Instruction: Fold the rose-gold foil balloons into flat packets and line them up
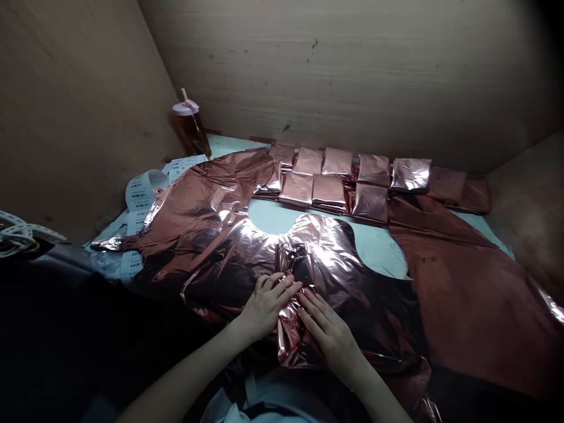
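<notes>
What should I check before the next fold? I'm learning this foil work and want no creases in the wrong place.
1. Left hand pressing the folded strip: ok.
2. Right hand on the same strip: ok.
3. Foil sheet lying flat: not ok, it is wrinkled.
4. Folded packs stacked clear of the hands: ok.
5. Lidded drink cup upright, off the foil: ok.
6. Strip edges aligned: cannot tell.

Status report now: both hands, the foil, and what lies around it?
Left hand and right hand pressing a folded strip of the rose-gold foil sheet. Folded foil packs stacked behind. Drink bottle back left, clear of hands.
</notes>
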{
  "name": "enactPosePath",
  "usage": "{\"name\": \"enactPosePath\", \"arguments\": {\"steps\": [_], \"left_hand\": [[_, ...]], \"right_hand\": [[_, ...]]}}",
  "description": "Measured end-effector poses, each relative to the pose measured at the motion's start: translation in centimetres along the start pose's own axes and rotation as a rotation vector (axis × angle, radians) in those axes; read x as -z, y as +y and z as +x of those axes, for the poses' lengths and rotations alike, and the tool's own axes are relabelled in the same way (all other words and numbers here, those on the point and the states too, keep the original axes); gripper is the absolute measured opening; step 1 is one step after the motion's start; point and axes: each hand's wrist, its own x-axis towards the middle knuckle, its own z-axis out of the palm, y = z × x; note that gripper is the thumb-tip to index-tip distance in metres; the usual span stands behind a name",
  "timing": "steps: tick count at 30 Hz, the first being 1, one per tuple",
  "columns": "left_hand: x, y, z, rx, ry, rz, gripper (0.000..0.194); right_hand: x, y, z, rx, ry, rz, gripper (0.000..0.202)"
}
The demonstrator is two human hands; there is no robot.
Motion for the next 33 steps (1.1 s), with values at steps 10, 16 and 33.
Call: {"name": "enactPosePath", "arguments": {"steps": [10, 16, 33], "left_hand": [[0.0, 0.2, 0.0, 0.054, 0.035, -0.033, 0.053], [0.4, 0.4, 0.1, 0.061, 0.057, -0.053, 0.057], [0.1, 0.2, 2.2, 0.546, 0.252, -0.236, 0.022]], "right_hand": [[0.4, -0.4, 0.4, -0.034, -0.065, -0.092, 0.036], [1.3, 0.1, 1.2, -0.034, -0.190, 0.014, 0.044], [-1.0, 1.8, 5.8, -0.998, 0.079, 0.277, 0.027]]}}
